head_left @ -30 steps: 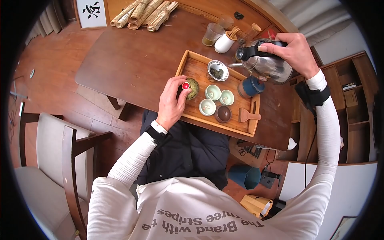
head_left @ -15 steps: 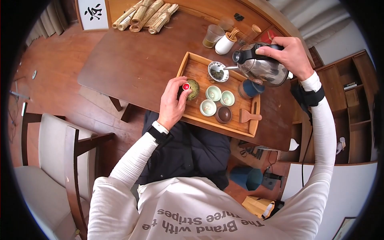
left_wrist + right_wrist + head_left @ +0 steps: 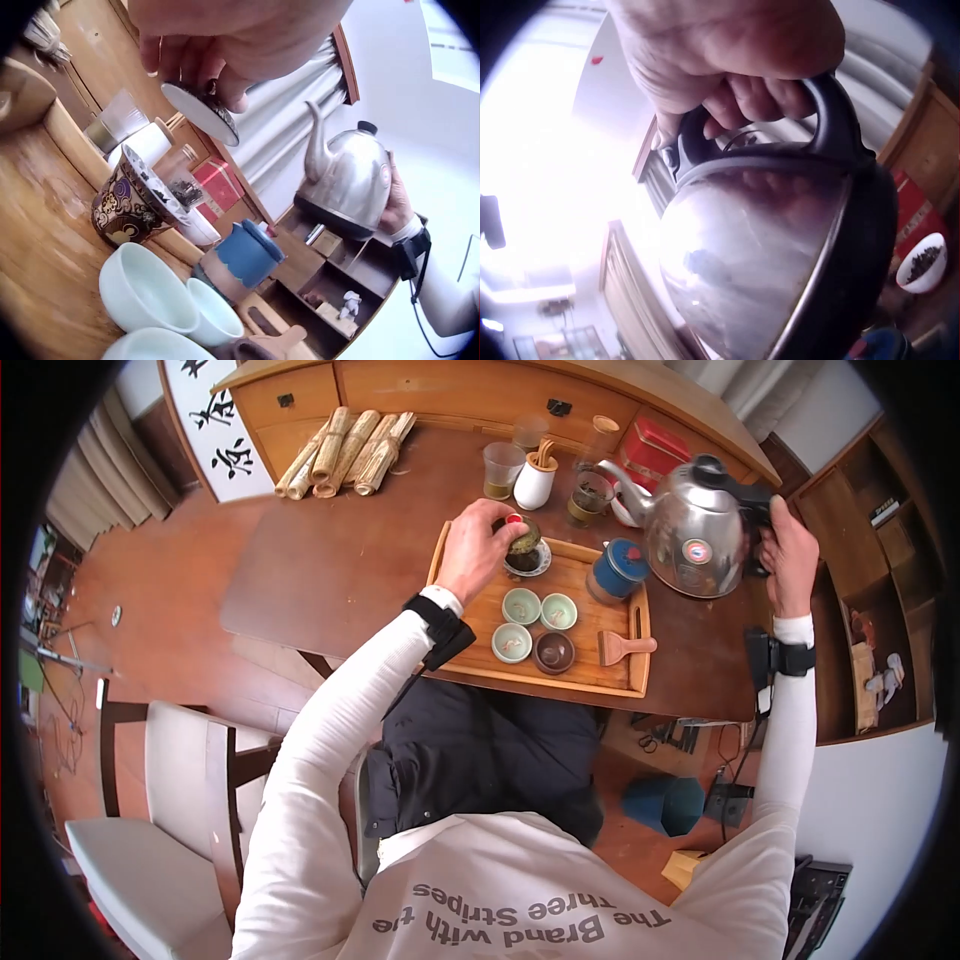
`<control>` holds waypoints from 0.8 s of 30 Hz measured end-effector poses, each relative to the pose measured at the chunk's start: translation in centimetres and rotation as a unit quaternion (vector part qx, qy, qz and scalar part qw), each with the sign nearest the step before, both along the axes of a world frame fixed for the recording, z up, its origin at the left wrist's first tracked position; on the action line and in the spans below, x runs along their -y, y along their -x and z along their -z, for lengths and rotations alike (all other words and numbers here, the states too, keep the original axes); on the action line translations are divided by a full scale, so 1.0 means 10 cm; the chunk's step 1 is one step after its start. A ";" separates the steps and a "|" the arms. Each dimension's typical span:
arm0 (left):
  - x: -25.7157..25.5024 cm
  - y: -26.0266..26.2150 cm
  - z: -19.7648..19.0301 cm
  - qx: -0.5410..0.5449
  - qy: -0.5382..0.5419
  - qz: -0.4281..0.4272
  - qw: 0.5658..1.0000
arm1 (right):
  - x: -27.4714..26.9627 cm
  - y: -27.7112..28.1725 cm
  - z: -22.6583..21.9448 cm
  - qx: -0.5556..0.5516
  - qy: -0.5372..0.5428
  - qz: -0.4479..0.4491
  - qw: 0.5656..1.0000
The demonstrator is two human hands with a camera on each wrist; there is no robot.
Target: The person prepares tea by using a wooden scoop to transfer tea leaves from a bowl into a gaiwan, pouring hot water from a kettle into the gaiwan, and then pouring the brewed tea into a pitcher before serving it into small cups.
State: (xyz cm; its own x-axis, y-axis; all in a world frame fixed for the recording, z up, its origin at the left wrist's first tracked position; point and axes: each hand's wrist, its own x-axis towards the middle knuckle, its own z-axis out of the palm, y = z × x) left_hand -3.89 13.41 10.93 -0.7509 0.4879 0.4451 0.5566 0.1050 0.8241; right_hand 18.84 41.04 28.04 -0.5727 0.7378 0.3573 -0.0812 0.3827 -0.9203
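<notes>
My left hand point(image 3: 478, 550) pinches the knob of a small patterned lid point(image 3: 199, 114), holding it tilted above the gaiwan bowl point(image 3: 131, 206). Dark tea leaves show in the bowl, which stands at the back of the wooden tray point(image 3: 590, 622). My right hand point(image 3: 793, 560) grips the black handle of a steel kettle point(image 3: 695, 540). The kettle is raised to the right of the tray, fairly upright, its spout pointing left. In front of the bowl stand pale green cups point(image 3: 520, 605), a brown cup point(image 3: 553, 652) and a flat wooden brush point(image 3: 625, 647).
A blue canister point(image 3: 618, 570) stands on the tray below the kettle. Behind the tray are a glass point(image 3: 502, 470), a white holder point(image 3: 535, 485) with wooden tools and a red box point(image 3: 655, 450). Bamboo rolls point(image 3: 345, 455) lie at the back left.
The kettle has swung back from the bowl and turned upright. My left hand has carried the lid from the tray's left side to above the bowl. The head view has shifted.
</notes>
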 end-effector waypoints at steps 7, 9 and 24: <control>-0.25 0.04 0.31 -0.088 0.077 0.024 0.993 | -0.31 -1.06 0.73 -0.156 0.169 0.134 0.964; -0.25 0.06 0.37 -0.088 0.089 0.025 0.992 | -0.41 -1.36 1.02 -0.161 0.189 0.188 0.950; -0.25 0.01 0.41 -0.059 0.075 0.052 0.994 | -0.48 -1.76 2.03 -0.168 0.201 0.385 0.885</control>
